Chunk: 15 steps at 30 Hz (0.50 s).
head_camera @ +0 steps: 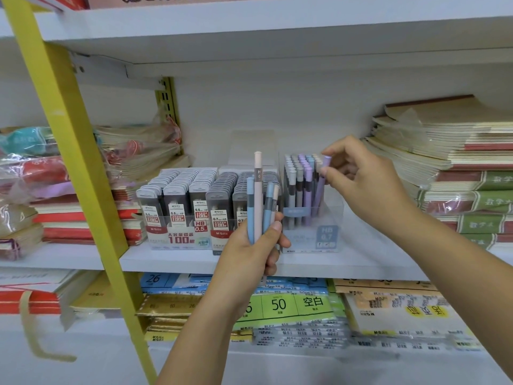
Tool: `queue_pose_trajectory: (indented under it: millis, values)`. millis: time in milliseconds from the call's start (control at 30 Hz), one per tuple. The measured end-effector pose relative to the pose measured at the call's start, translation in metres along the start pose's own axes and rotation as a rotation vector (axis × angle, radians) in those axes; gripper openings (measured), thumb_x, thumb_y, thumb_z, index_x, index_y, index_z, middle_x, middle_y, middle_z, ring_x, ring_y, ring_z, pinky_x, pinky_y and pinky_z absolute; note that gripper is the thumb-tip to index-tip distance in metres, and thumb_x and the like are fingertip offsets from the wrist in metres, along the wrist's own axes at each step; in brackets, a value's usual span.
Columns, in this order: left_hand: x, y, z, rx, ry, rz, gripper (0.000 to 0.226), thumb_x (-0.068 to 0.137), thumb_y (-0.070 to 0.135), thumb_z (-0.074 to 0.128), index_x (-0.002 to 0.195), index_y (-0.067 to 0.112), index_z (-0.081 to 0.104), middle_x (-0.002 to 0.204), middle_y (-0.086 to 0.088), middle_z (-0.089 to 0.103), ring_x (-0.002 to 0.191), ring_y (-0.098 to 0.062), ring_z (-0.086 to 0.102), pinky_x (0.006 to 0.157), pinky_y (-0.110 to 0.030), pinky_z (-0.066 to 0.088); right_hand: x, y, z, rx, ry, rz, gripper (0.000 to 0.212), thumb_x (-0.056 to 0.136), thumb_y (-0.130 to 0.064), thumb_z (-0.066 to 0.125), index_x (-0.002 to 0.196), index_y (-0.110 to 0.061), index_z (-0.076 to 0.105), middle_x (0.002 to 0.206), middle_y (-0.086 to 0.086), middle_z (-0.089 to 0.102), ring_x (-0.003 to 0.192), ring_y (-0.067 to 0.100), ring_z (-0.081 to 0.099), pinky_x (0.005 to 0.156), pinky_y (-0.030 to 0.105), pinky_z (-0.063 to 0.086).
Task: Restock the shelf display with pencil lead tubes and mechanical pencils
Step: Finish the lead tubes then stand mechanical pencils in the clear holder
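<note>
White shelf (194, 262): right hand (366, 184) pinches a purple pencil (320, 187) near its cap, axis tilted, tip inside the box (327, 226) just below; left hand (249, 254) grips four pencils (258, 201) upright.

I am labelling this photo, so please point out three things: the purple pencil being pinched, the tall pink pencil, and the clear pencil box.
purple pencil (319, 191), head view, middle of its barrel.
pink pencil (258, 202), head view, barrel below the grey band.
clear pencil box (304, 240), head view, its front wall.
</note>
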State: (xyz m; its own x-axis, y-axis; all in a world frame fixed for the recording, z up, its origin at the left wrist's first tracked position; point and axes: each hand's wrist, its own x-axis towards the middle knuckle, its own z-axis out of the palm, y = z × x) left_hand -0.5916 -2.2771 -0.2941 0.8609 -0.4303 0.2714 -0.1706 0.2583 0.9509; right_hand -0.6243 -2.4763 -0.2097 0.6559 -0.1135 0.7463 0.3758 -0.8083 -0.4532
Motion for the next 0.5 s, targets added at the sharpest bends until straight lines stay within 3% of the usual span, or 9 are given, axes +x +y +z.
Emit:
queue_pose_trajectory:
  millis: [100,300,500]
  values:
    - [-0.0004,-0.0004,0.0007,0.011,0.0,-0.002,0.018,0.102,0.025,0.056,0.117,0.023,0.066,0.074,0.006,0.067,0.053,-0.004,0.045,0.049,-0.019,0.042,0.0001,-0.0011,-0.0024,0.033,-0.009,0.024,0.017,0.091,-0.016,0.065,0.104,-0.026,0.056,0.087,-0.004,0.064,0.082,0.017,0.065,0.079,0.044,0.055]
    - [-0.0003,-0.0005,0.0002,0.021,0.004,0.004,0.019,0.102,0.025,0.056,0.118,0.024,0.066,0.075,0.006,0.068,0.054,-0.004,0.046,0.051,-0.019,0.043,0.0001,-0.0076,-0.0077,0.109,0.031,0.018,0.02,0.09,-0.018,0.066,0.103,-0.029,0.056,0.085,-0.004,0.065,0.076,0.015,0.067,0.072,0.039,0.059]
    - [-0.0015,0.0002,-0.001,0.024,0.001,0.005,0.018,0.102,0.024,0.055,0.117,0.024,0.066,0.076,0.005,0.069,0.054,-0.004,0.047,0.052,-0.018,0.045,0.0032,-0.0079,-0.0022,0.15,-0.028,0.037,0.021,0.089,-0.014,0.066,0.099,-0.03,0.057,0.08,-0.005,0.065,0.075,0.021,0.067,0.075,0.048,0.057]
